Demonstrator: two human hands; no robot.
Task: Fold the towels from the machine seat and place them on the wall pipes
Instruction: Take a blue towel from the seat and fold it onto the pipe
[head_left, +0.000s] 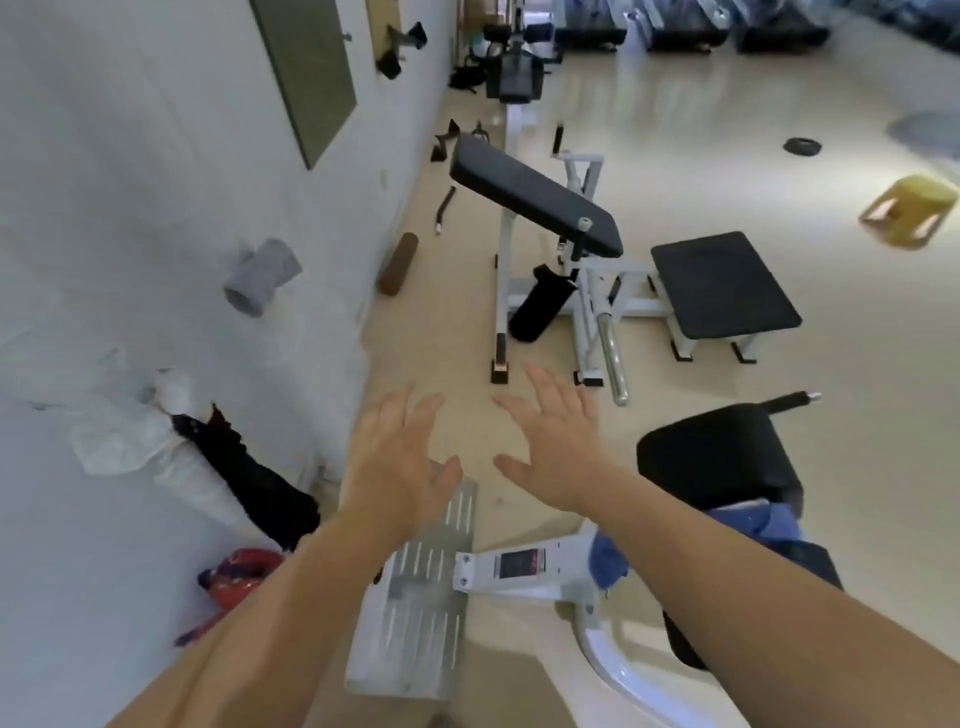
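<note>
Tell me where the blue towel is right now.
Head view, lower right: the blue towel lies bunched just below the black pad, beside the white machine frame, partly hidden by the right forearm.

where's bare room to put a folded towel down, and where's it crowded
Bare: the flat black bench pad, and the floor strip between the wall and the white bench frame. Crowded: the wall stretch by the left hand, where the white towel, black towel and red cloth bunch together.

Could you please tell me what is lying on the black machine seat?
A crumpled blue towel lies on the seat; the right forearm covers its middle, hiding anything there.
</note>
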